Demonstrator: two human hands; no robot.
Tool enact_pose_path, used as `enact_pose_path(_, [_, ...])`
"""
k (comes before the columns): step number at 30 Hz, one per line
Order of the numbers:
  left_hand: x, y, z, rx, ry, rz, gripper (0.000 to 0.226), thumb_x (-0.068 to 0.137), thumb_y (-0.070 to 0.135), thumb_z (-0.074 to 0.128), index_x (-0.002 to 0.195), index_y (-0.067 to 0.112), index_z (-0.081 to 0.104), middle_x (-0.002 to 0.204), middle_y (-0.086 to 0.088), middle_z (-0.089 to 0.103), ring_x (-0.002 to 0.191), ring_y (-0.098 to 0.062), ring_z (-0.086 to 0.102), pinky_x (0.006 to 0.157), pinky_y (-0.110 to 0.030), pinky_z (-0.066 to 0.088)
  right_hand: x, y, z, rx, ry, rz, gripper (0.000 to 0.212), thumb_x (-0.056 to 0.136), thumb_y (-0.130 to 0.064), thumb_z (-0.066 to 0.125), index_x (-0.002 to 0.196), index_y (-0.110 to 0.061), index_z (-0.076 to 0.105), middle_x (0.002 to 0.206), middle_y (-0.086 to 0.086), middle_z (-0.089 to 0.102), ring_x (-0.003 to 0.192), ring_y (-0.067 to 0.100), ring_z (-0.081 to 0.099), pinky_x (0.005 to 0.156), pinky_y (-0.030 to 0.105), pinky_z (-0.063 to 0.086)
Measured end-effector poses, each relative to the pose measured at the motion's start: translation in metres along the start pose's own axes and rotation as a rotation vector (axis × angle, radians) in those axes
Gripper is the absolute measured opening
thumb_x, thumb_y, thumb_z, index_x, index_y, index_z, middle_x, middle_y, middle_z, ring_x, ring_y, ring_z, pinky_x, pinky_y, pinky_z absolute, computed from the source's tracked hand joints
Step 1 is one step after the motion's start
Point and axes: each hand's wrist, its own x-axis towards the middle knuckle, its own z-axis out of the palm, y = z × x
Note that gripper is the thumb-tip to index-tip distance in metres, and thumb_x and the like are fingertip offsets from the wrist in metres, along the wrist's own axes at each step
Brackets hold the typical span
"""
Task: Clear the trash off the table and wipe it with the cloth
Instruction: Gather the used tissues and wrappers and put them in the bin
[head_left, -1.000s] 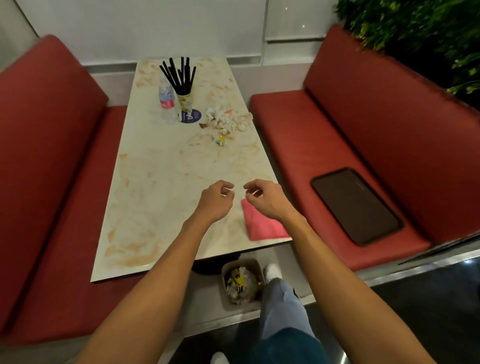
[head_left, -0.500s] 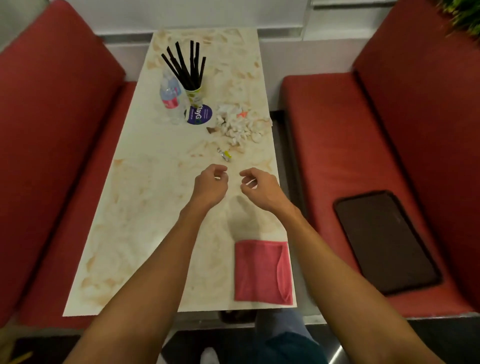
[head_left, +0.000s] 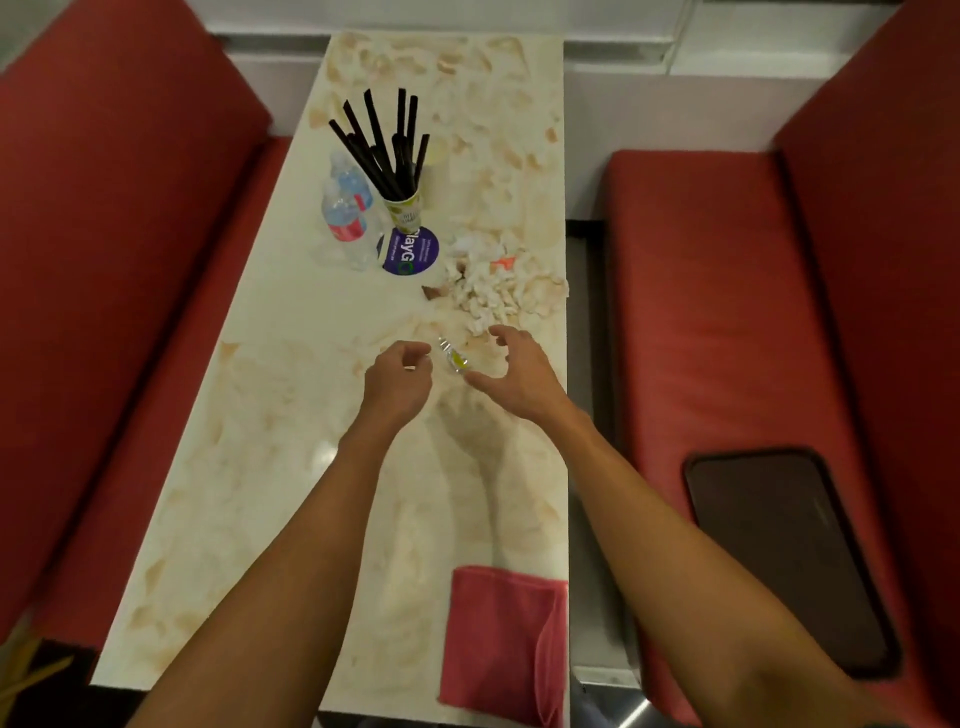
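My right hand (head_left: 519, 376) is spread, thumb and fingers apart, above the table (head_left: 291, 467). Its thumb tip is just beside a small clear wrapper (head_left: 453, 358) with a yellow spot, and I cannot tell whether they touch. My left hand (head_left: 397, 382) is just left of the wrapper, fingers loosely curled, holding nothing visible. Just beyond my right fingers, a heap of crumpled paper trash (head_left: 493, 291) lies by the right edge. Farther left stand a cup (head_left: 405, 210) of black straws (head_left: 387, 150), two bottles (head_left: 345, 218) and a round purple disc (head_left: 413, 252). The red cloth (head_left: 501, 642) lies folded at the near right corner. A dark tray (head_left: 784, 556) rests on the right bench (head_left: 701, 312).
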Motion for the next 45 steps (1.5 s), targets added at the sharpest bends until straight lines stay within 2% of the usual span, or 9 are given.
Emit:
enact_pose_path(10, [0.069,-0.021,-0.006,0.020,-0.101,-0.002,0.022,0.103,0.022,0.060,0.121,0.020,0.072,0.116,0.001,0.071,0.107,-0.018,0.066,0.097,-0.032,0.052,0.082,-0.004,0.025,-0.169,0.009,0.092,0.064,0.100,-0.021,0.060,0.159,-0.011,0.039,0.163,0.012,0.035,0.148,0.036,0.030,0.121,0.042,0.029])
enact_pose_path(18, [0.098,-0.042,-0.025,0.030,-0.128,0.002,0.019,0.103,0.021,0.060,0.119,0.021,0.072,0.110,0.003,0.069,0.102,-0.015,0.064,0.094,-0.029,0.051,0.075,-0.022,0.068,-0.262,-0.042,0.105,0.043,0.093,-0.003,0.053,0.133,-0.003,0.069,0.130,0.020,0.058,0.122,0.039,0.050,0.103,0.042,0.046])
enact_pose_path(23, [0.100,-0.049,-0.029,-0.001,-0.135,0.006,0.018,0.103,0.019,0.060,0.116,0.021,0.072,0.110,0.003,0.070,0.101,-0.014,0.065,0.077,-0.020,0.051,0.048,-0.036,0.085,-0.161,-0.150,0.103,0.048,0.088,0.003,0.046,0.122,-0.006,0.077,0.127,0.015,0.070,0.117,0.031,0.065,0.093,0.022,0.050])
enact_pose_path(26, [0.099,-0.053,-0.026,-0.023,-0.129,0.004,0.016,0.103,0.019,0.060,0.114,0.023,0.072,0.107,0.004,0.070,0.099,-0.013,0.066,0.085,-0.027,0.054,0.041,-0.038,0.077,-0.096,-0.128,0.101,0.050,0.087,0.008,0.045,0.118,-0.010,0.080,0.123,0.007,0.076,0.114,0.020,0.069,0.083,0.000,0.042])
enact_pose_path(30, [0.093,-0.058,-0.020,-0.007,-0.086,0.042,0.020,0.103,0.016,0.057,0.113,0.023,0.073,0.109,0.006,0.071,0.090,0.000,0.063,0.071,-0.005,0.042,0.053,-0.030,0.063,-0.071,0.182,0.085,0.036,0.092,0.002,0.054,0.110,-0.014,0.079,0.112,0.004,0.075,0.105,0.021,0.068,0.093,0.026,0.053])
enact_pose_path(32, [0.088,-0.060,-0.018,-0.003,-0.072,0.066,0.021,0.101,0.014,0.058,0.113,0.022,0.073,0.112,0.006,0.070,0.095,-0.005,0.064,0.075,-0.008,0.043,0.062,-0.023,0.060,-0.129,0.255,0.078,0.031,0.094,-0.003,0.059,0.115,-0.017,0.076,0.112,0.004,0.068,0.101,0.019,0.063,0.089,0.024,0.048])
enact_pose_path(37, [0.076,-0.076,-0.016,0.056,-0.076,0.103,0.035,0.089,0.007,0.059,0.113,0.031,0.069,0.116,0.009,0.066,0.109,-0.017,0.061,0.096,-0.034,0.051,0.070,-0.018,0.068,-0.262,-0.067,-0.017,0.062,0.088,-0.020,0.081,0.145,-0.019,0.060,0.133,0.009,0.054,0.119,0.026,0.055,0.104,0.038,0.048])
enact_pose_path(40, [0.073,-0.083,-0.017,0.008,-0.102,0.073,0.037,0.089,0.003,0.060,0.115,0.030,0.067,0.118,0.004,0.065,0.108,-0.014,0.061,0.093,-0.026,0.051,0.061,-0.021,0.088,-0.370,-0.183,-0.096,0.073,0.083,-0.031,0.087,0.150,-0.031,0.056,0.137,0.006,0.048,0.123,0.024,0.046,0.104,0.036,0.045])
enact_pose_path(45, [0.069,-0.086,-0.020,-0.053,-0.076,0.051,0.034,0.093,0.003,0.056,0.118,0.024,0.069,0.120,0.002,0.066,0.108,-0.013,0.062,0.091,-0.020,0.049,0.051,-0.027,0.104,-0.276,-0.119,-0.167,0.028,0.091,-0.008,0.075,0.118,-0.015,0.079,0.111,0.007,0.062,0.101,0.026,0.061,0.084,0.032,0.051])
